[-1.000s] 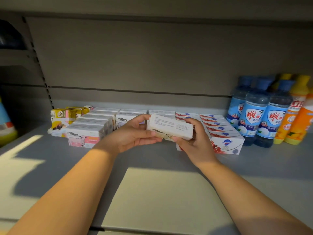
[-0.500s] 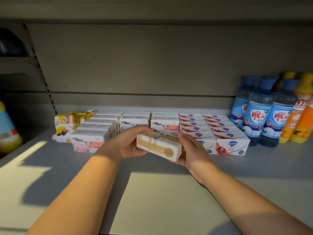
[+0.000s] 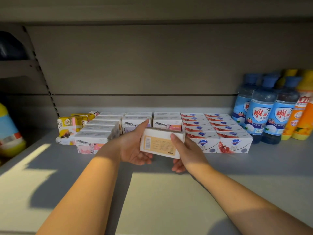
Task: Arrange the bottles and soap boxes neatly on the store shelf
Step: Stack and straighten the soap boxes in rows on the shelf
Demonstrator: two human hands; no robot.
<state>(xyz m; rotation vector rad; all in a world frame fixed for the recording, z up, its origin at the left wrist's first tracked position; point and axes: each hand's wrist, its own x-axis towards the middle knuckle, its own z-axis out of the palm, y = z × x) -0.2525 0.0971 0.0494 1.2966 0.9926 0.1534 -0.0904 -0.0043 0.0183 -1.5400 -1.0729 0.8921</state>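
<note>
Grey shelf (image 3: 254, 175) lies under the tilted soap box (image 3: 159, 144). At the box's left end the left hand (image 3: 133, 146) cups it from below, fingers curled. At its right end the right hand (image 3: 186, 150) clamps it, forefinger on top. Stocked boxes (image 3: 199, 133) stand just behind it.

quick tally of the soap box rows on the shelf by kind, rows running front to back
white cow-print boxes: 3 rows
red-and-white shield boxes: 2 rows
yellow boxes: 1 crooked row
total: 6 rows, plus 1 white box held by the left hand and right hand
</note>
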